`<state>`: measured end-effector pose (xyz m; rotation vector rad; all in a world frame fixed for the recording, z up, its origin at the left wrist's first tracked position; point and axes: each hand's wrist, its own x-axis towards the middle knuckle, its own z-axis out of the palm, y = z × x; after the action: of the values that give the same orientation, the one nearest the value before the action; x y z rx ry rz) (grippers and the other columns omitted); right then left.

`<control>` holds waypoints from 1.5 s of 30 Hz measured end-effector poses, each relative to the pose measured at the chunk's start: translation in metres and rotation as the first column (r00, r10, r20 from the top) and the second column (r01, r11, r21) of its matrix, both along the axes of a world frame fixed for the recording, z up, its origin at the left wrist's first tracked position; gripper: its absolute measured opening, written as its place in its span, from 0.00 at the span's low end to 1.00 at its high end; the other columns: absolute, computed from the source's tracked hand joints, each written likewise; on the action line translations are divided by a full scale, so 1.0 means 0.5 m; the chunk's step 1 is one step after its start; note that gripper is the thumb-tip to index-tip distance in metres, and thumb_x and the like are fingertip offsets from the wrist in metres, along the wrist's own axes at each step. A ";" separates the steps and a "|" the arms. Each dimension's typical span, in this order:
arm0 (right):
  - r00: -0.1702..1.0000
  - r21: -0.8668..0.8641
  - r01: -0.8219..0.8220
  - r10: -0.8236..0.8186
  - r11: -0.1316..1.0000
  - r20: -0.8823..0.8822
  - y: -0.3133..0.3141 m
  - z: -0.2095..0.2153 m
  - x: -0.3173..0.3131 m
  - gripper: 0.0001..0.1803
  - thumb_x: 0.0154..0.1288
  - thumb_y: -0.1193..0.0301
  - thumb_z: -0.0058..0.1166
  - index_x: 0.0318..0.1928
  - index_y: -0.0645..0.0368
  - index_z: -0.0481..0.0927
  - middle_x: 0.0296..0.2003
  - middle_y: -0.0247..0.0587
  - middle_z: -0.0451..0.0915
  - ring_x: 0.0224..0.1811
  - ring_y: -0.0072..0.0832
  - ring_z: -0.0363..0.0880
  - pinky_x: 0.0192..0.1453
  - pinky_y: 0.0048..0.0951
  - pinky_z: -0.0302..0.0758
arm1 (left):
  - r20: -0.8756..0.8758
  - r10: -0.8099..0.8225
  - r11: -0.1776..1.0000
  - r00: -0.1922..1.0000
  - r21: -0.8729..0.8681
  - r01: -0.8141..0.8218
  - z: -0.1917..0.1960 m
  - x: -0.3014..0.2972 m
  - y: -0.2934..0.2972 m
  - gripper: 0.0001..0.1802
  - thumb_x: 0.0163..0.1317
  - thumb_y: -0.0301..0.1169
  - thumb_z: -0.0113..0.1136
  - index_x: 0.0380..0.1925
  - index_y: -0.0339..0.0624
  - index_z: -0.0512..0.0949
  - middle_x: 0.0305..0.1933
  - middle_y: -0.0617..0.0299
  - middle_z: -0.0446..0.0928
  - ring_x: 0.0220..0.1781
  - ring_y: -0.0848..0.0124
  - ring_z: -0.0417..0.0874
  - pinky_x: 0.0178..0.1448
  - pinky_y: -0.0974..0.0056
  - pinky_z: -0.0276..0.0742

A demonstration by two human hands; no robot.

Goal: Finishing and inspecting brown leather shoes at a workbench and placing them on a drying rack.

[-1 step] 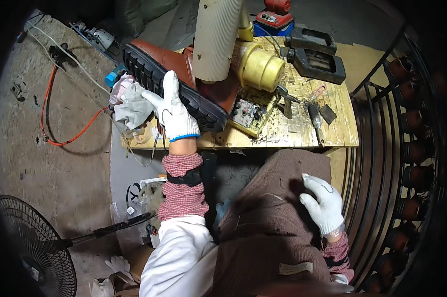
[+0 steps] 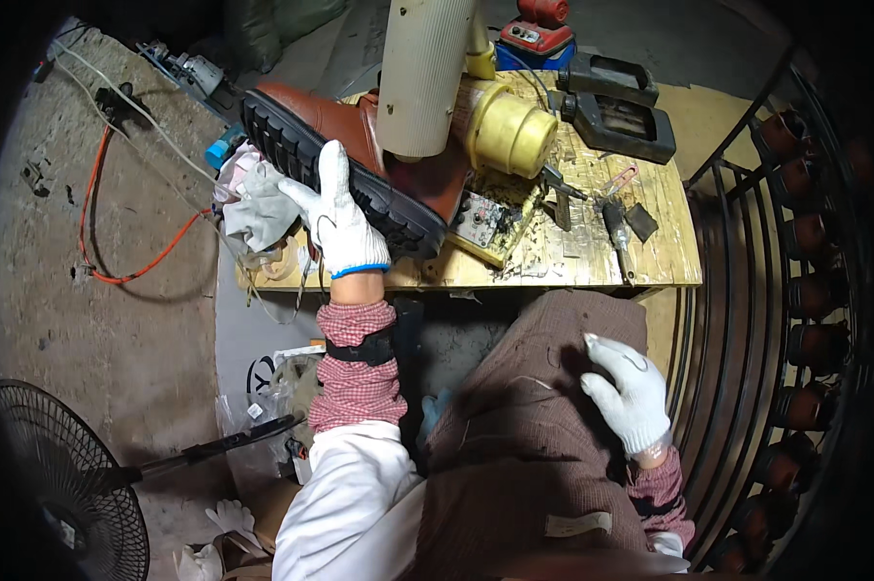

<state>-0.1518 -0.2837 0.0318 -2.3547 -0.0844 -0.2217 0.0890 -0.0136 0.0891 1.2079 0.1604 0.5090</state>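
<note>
A brown leather boot (image 2: 332, 114) with a thick black treaded sole (image 2: 287, 145) lies tilted on its side over the bench, sole toward me. My left hand (image 2: 348, 228), in a white glove with a blue cuff edge, grips the boot at its sole. One finger lies up along the tread and the thumb points out to the left; the other fingers are hidden. Above the boot's upper comes down a ribbed beige cylinder (image 2: 425, 82), next to a yellow round housing (image 2: 514, 131). My right hand (image 2: 632, 397), also white-gloved, rests on the brown apron (image 2: 514, 416) over my thigh, fingers apart, holding nothing visible.
The wooden bench (image 2: 664, 252) carries a brush (image 2: 616, 232), black frame-shaped parts (image 2: 621, 126) and a crumpled grey cloth (image 2: 261, 213). A dark metal rack (image 2: 732, 290) with several brown items stands at right. A fan (image 2: 64, 484) is at lower left; an orange cable (image 2: 93, 213) crosses the left surface.
My right hand has shifted very slightly left on the apron. The left hand and the boot are essentially where they were.
</note>
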 end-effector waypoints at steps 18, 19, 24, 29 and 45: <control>0.445 -0.343 -0.893 0.464 0.290 -0.766 0.120 0.039 0.183 0.08 0.60 0.62 0.61 0.33 0.51 0.86 0.30 0.42 0.85 0.36 0.45 0.87 0.41 0.44 0.82 | -0.215 0.001 0.996 0.977 -0.089 -0.020 -0.071 -0.082 0.053 0.58 0.67 0.53 0.67 0.83 0.44 0.42 0.75 0.53 0.64 0.69 0.61 0.72 0.71 0.56 0.72; 0.531 -0.353 -0.841 0.505 0.409 -0.681 0.083 -0.004 0.146 0.09 0.62 0.61 0.61 0.35 0.50 0.87 0.31 0.42 0.86 0.37 0.45 0.86 0.42 0.44 0.82 | -0.200 -0.021 0.988 0.980 -0.153 -0.010 -0.079 -0.058 0.060 0.56 0.67 0.54 0.68 0.82 0.43 0.46 0.74 0.53 0.66 0.69 0.62 0.72 0.70 0.56 0.73; 0.834 -0.188 -0.508 0.425 0.840 -0.352 0.019 -0.020 0.038 0.17 0.63 0.58 0.62 0.48 0.53 0.86 0.40 0.43 0.87 0.43 0.44 0.87 0.49 0.43 0.82 | -0.122 -0.173 0.928 0.977 -0.352 0.121 -0.109 -0.062 0.124 0.40 0.71 0.60 0.58 0.75 0.52 0.65 0.75 0.57 0.69 0.73 0.56 0.73 0.77 0.48 0.69; 0.976 0.100 -0.199 0.207 0.975 -0.073 0.032 0.003 0.041 0.30 0.59 0.61 0.71 0.60 0.61 0.81 0.60 0.51 0.83 0.61 0.46 0.83 0.64 0.40 0.79 | -0.072 -0.383 0.760 0.921 -0.591 0.271 -0.120 -0.146 0.131 0.42 0.74 0.64 0.49 0.79 0.52 0.61 0.81 0.60 0.61 0.79 0.54 0.65 0.82 0.44 0.60; 0.891 0.119 0.186 -0.219 0.975 0.397 -0.060 0.586 -0.205 0.15 0.58 0.62 0.72 0.32 0.64 0.88 0.30 0.45 0.85 0.36 0.43 0.83 0.44 0.37 0.78 | -0.077 -0.977 0.161 0.199 0.344 0.925 0.031 -0.257 -0.173 0.50 0.71 0.68 0.49 0.80 0.42 0.57 0.67 0.49 0.74 0.56 0.64 0.81 0.61 0.56 0.78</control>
<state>-0.2544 -0.3137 0.3247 -2.2034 -0.0292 -0.8065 -0.0395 -0.1000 0.1048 1.3079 -0.8990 -0.5850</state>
